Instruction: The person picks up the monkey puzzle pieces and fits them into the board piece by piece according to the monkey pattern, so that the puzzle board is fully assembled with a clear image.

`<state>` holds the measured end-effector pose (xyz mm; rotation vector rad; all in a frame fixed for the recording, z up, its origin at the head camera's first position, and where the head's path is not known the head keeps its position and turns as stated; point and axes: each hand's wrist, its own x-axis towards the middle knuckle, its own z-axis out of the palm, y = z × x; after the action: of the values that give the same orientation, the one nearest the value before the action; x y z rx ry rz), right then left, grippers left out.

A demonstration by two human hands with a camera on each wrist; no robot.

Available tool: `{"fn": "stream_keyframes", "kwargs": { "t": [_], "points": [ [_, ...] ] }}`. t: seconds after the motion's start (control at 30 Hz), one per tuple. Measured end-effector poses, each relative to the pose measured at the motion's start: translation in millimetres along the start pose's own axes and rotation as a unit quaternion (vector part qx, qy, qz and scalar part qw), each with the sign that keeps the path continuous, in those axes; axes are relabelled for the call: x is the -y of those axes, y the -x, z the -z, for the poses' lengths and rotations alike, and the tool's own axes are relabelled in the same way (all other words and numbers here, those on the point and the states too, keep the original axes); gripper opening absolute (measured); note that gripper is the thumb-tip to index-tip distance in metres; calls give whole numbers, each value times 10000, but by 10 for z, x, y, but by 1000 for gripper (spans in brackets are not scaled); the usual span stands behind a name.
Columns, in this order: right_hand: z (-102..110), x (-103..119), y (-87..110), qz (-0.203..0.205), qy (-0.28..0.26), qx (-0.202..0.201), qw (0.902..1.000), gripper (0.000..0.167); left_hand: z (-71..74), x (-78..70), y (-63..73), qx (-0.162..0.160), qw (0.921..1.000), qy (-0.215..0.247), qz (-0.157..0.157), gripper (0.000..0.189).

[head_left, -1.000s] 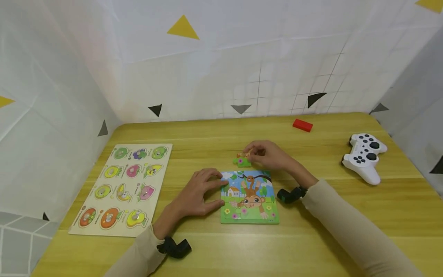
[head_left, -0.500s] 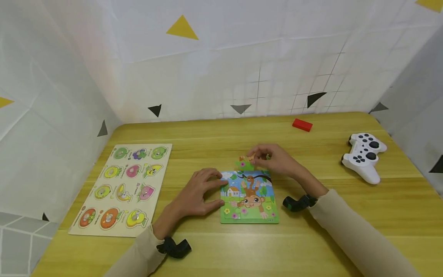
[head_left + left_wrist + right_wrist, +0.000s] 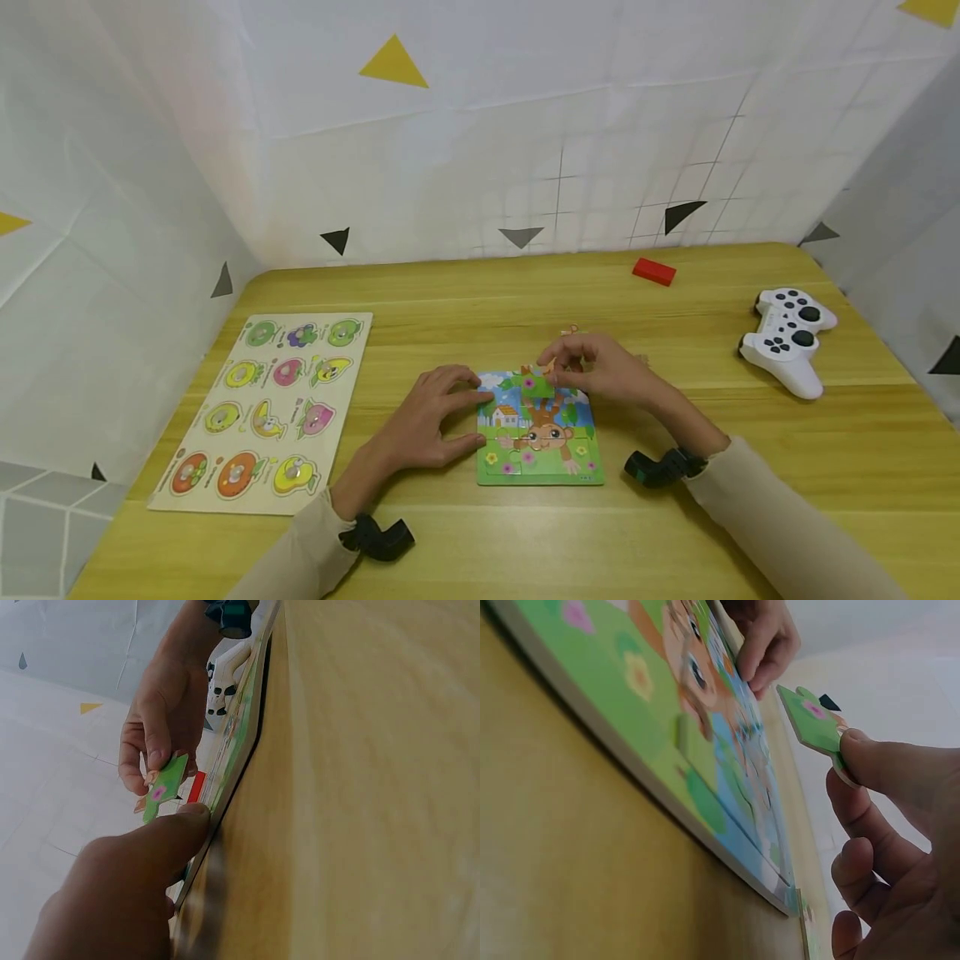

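Observation:
A square jigsaw puzzle [image 3: 540,458] with a monkey, a house and flowers lies flat on the table. Over its upper part, my right hand [image 3: 603,367] pinches a green puzzle piece [image 3: 534,387] with a pink flower between thumb and fingers. The right wrist view has this piece [image 3: 810,720] tilted and raised off the board. My left hand [image 3: 427,421] rests at the puzzle's left edge, fingertips on the picture and thumb against the side. In the left wrist view the left thumb [image 3: 180,829] touches the board's rim.
Loose puzzle pieces [image 3: 573,329] lie beyond the right hand, partly hidden by it. To the left is a peg board [image 3: 247,408] with fruit shapes. A red block [image 3: 654,272] lies at the back, and a white game controller [image 3: 787,342] at the right.
My right hand has brought the green piece toward me, from the table behind the puzzle to over its upper part. Loose pieces behind that hand have come into view. The left hand stays put.

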<state>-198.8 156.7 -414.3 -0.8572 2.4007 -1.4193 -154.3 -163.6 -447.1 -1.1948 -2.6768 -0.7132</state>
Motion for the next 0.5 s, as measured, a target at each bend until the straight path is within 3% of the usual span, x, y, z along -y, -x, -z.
{"fn": "stream_keyframes", "kwargs": {
  "t": [0.5],
  "points": [
    [-83, 59, 147, 112, -139, 319, 9993, 15, 2, 12, -4, 4, 10000, -31, -37, 51]
  ]
}}
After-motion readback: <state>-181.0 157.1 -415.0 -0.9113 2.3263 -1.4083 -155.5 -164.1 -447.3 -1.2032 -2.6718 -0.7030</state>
